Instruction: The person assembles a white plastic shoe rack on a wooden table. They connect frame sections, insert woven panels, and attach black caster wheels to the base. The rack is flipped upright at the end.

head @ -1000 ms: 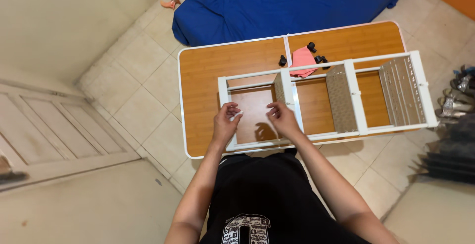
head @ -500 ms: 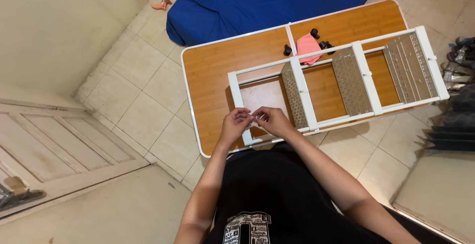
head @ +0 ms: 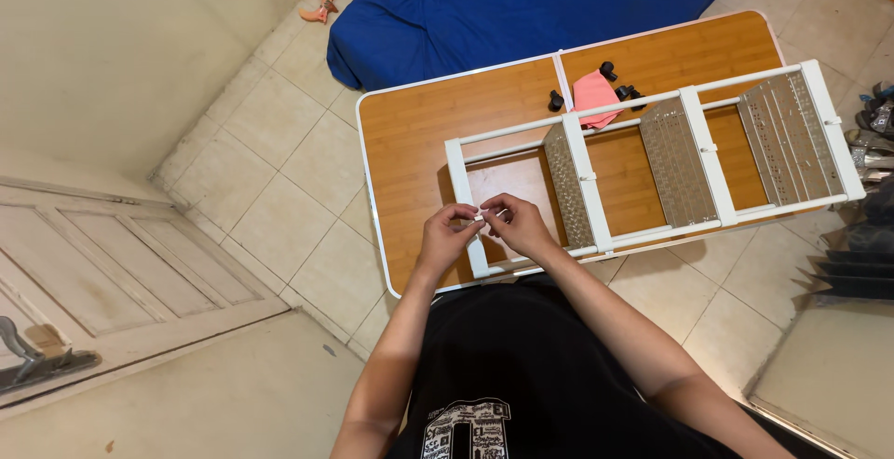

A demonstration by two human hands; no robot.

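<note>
White small part (head: 478, 219), pinched, both hands

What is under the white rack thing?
The white rack lies on a wooden table. A pink cloth pokes out under its far rail; how far that cloth reaches under the rail is hidden.

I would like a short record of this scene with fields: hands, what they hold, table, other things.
left hand: fingertips pinch a small white piece
right hand: pinches the same piece from the other side
white rack frame: lies flat on the table, with perforated panels
table: wooden top, white edge
on table: pink cloth beside black caster wheels
floor: pale tiles, blue bedding, orange sandals
</note>
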